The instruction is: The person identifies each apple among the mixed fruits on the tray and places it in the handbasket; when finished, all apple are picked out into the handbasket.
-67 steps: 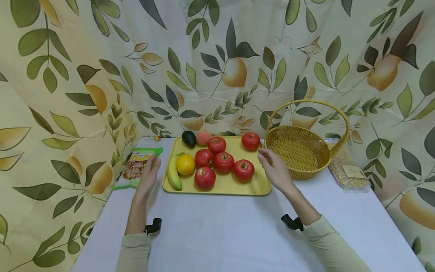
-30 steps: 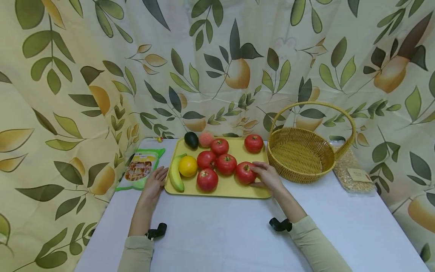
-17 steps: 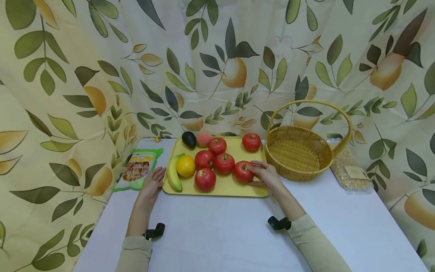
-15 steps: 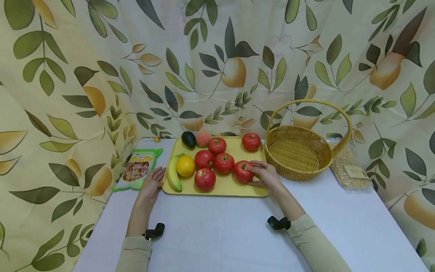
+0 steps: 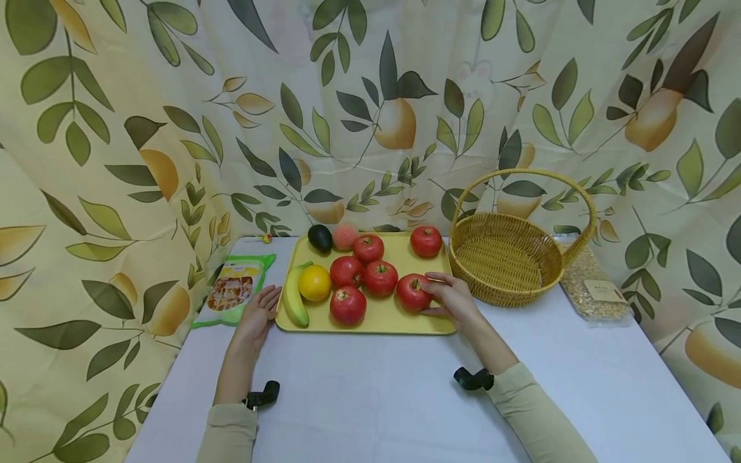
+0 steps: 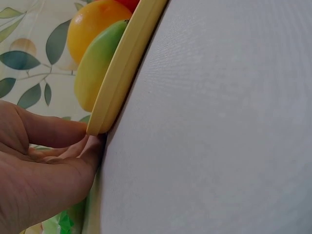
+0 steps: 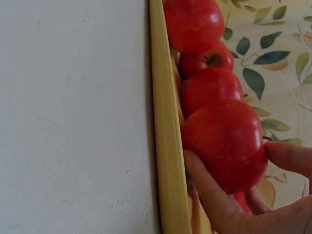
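My right hand [image 5: 457, 301] grips a red apple [image 5: 412, 292] at the right front of the yellow tray [image 5: 382, 326]. In the right wrist view, the thumb lies along the near side of this apple [image 7: 226, 146], and another finger is by its stem. Beside the tray's left edge, my left hand [image 5: 257, 315] lies with relaxed, mostly straight fingers. Its fingertips touch the tray corner [image 6: 100, 119] in the left wrist view. Around the gripped apple are more red fruits [image 5: 380, 278], with a banana [image 5: 294, 299] and an orange [image 5: 314, 283] at the left.
A wicker basket [image 5: 503, 297] with a tall handle stands right of the tray. Behind it lies a clear bag of grain [image 5: 590, 289]. A green-edged packet [image 5: 234, 289] is at the left. An avocado [image 5: 320, 239] and a peach [image 5: 344, 236] sit at the tray's back.
My right hand has moved from above the tray's right edge down to the apple and taken hold of it. My left hand has turned palm upward against the tray's left edge.
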### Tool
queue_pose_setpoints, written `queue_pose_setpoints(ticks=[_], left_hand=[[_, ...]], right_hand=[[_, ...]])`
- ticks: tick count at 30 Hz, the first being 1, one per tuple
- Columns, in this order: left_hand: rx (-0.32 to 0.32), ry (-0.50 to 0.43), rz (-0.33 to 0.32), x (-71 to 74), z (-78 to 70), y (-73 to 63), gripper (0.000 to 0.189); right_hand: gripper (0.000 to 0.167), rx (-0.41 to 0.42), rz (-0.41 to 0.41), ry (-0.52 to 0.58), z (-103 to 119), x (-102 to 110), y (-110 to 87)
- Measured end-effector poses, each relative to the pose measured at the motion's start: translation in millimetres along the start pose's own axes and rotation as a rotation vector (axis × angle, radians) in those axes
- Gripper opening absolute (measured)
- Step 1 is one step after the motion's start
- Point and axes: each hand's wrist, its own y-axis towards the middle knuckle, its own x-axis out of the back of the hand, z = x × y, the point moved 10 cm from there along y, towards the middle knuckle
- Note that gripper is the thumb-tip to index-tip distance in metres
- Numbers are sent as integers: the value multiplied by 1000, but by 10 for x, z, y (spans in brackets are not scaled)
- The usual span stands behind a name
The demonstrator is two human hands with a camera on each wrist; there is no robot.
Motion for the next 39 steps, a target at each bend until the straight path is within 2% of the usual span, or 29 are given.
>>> queue_pose_setpoints(ticks=[16, 30, 39], left_hand=[[-10, -11, 25, -33, -4, -19, 79], [-3, -10, 22, -46, -14, -38, 79], [-12, 0, 16, -15, -23, -22, 80]], right_hand=[[56, 29, -17, -24, 80, 4, -92], [55, 103, -8, -88, 445, 7, -299], [58, 121, 4, -93, 618, 57, -336]])
